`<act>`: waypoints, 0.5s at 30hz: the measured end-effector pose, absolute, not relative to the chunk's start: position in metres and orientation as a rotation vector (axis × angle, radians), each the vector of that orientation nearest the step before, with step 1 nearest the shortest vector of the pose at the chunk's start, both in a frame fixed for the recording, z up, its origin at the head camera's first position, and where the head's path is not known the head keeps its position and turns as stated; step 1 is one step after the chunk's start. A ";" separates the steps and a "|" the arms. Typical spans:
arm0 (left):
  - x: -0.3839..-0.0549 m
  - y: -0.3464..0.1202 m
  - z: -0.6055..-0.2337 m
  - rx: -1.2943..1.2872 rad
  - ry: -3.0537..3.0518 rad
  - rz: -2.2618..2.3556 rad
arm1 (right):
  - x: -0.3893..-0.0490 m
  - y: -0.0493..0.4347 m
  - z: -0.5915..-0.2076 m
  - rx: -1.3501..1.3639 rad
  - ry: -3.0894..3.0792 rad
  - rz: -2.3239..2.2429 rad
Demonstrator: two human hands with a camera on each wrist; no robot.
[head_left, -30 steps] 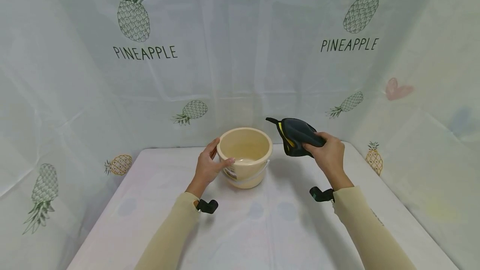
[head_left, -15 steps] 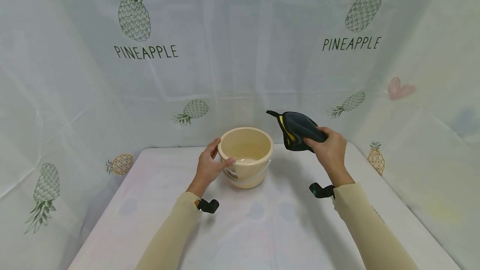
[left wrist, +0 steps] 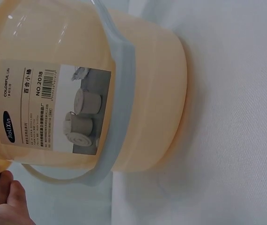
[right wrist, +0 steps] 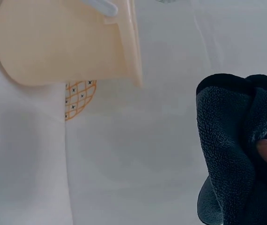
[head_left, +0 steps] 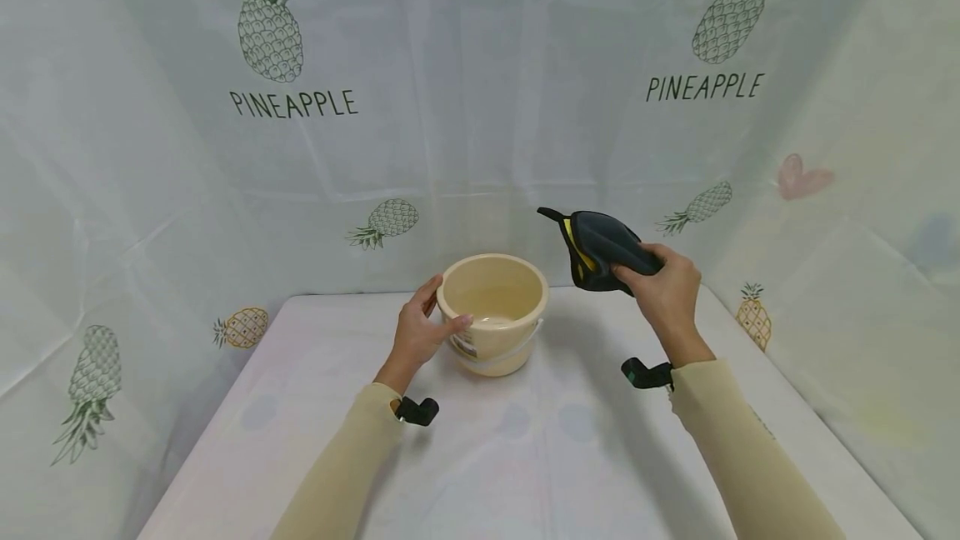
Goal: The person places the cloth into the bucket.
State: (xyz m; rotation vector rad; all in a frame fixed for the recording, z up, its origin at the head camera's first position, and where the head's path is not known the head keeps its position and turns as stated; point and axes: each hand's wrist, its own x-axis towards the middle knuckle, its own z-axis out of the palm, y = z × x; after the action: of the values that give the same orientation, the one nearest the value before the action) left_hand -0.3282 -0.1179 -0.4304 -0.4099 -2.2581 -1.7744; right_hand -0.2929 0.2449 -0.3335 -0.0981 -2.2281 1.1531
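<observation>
A cream plastic bucket [head_left: 495, 348] stands upright near the back of the table. My left hand [head_left: 418, 330] grips its left side at the rim, thumb over the near edge. The left wrist view gives the bucket's printed label [left wrist: 30, 110] and its grey handle [left wrist: 124, 84], hanging down against the wall. To the right, my right hand [head_left: 669, 294] pinches a folded dark microfibre cloth [head_left: 600, 242] with a yellow inner side, held up in the air, higher than the bucket's rim. Plush pile and black edging on the cloth [right wrist: 225, 136] appear in the right wrist view.
A white cloth covers the table [head_left: 495, 457]. Behind it and at both sides hang pale curtains [head_left: 480, 107] printed with pineapples. The table's back edge runs close behind the bucket. A black wrist camera [head_left: 647, 373] juts inward from the right wrist.
My right hand has lifted the microfibre cloth upward and slightly to the right. The left hand and the bucket have stayed where they were.
</observation>
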 end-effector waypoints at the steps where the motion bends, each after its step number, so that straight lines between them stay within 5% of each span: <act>1: -0.328 -0.118 -0.430 -0.410 -2.260 -1.771 | -0.293 0.245 -0.333 -0.096 -2.226 1.154; 15: -0.330 -0.117 -0.432 -0.387 -2.267 -1.782 | -0.294 0.242 -0.330 -0.091 -2.231 1.183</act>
State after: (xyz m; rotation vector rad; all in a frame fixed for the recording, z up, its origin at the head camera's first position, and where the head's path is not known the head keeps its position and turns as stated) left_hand -0.3301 -0.1170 -0.4317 -0.3866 -2.2672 -1.7822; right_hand -0.2936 0.2420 -0.3299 -0.0907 -2.2313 1.1828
